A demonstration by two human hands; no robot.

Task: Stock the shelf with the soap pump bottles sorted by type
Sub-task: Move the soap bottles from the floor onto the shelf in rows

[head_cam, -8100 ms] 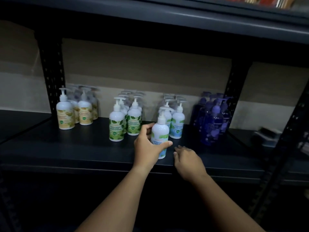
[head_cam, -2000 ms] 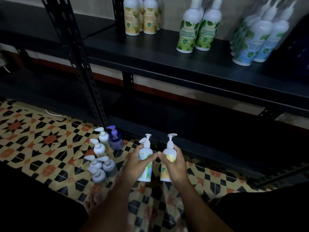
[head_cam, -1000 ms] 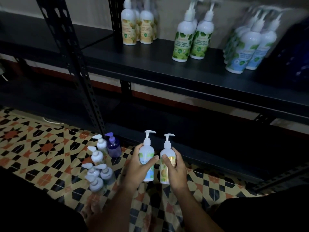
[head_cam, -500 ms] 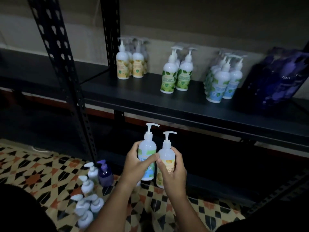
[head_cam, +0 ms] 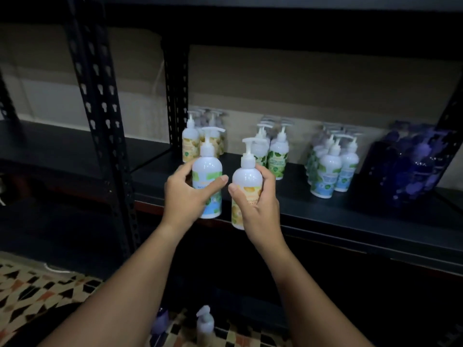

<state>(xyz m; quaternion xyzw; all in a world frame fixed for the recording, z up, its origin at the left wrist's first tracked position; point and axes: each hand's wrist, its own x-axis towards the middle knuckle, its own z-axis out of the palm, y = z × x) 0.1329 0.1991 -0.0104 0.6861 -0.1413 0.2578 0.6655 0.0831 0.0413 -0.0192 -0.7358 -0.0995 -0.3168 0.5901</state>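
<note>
From where I watch, the black slotted upright [head_cam: 100,116] stands at far left, with patterned floor tiles [head_cam: 32,284] below it. My left hand [head_cam: 186,196] has its grip curled round the blue-and-green-label bottle [head_cam: 207,176]: thumb across the front of the label, fingers wrapped behind on the left side. The bottle stands upright in that grip, pump head above the hand and its base showing just below the palm, level with the front edge of the shelf [head_cam: 325,214].

Just beside it, my right hand [head_cam: 260,209] grips the yellow-label bottle [head_cam: 246,186], thumb pressing the front at the left, fingers curled round the right side. This bottle is also upright, a little lower than the other, its base hanging below the shelf edge. The two bottles are close but apart; the thumb tips nearly meet between them.

Behind, on the shelf, the rows run left to right: yellow-label bottles [head_cam: 190,144] by the rear post, green-leaf bottles [head_cam: 278,154], blue-label bottles [head_cam: 330,169], then dark purple bottles [head_cam: 411,166] at far right, blurred.

Low between my forearms, a purple bottle [head_cam: 161,321] and a white pump bottle [head_cam: 205,321] sit on the floor.
</note>
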